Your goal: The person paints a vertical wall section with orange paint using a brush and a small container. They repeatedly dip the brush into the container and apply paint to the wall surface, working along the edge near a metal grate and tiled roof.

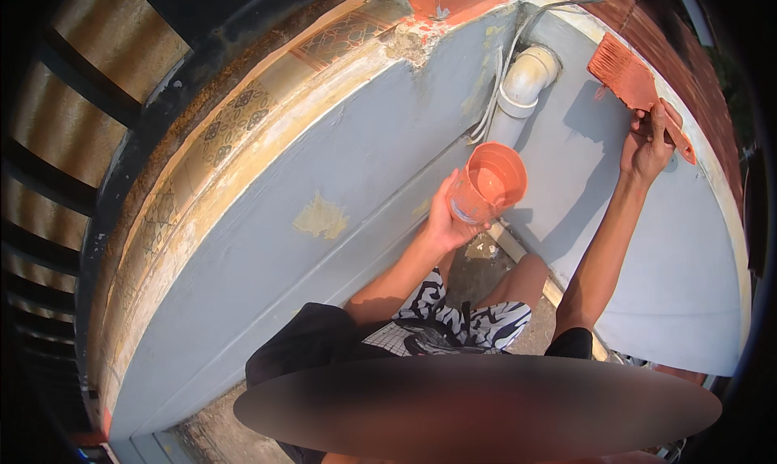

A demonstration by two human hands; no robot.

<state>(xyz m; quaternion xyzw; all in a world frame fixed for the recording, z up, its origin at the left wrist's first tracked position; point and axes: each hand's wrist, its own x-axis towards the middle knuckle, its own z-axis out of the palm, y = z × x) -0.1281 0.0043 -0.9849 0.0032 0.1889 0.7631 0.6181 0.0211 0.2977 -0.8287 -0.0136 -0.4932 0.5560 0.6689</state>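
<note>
My left hand (455, 217) is wrapped round a small paint pot (495, 176), tilted so that its orange-coated inside faces up. Some orange paint shows in it. Up at the right, my right hand (647, 144) grips the handle of a wide paintbrush (623, 71). Orange paint coats the brush's bristles and head, and its handle sticks out past my fingers. The brush is close to the top edge of the right-hand grey wall (680, 261); whether it touches the edge I cannot tell.
A white drainpipe (522, 87) with an elbow runs down the corner, with thin cables (495, 91) beside it. On the left, a grey wall (267, 213) with a peeled patch carries a tiled ledge (235, 128) and dark metal bars (53, 172). Reddish roofing (688, 67) lies beyond the right wall.
</note>
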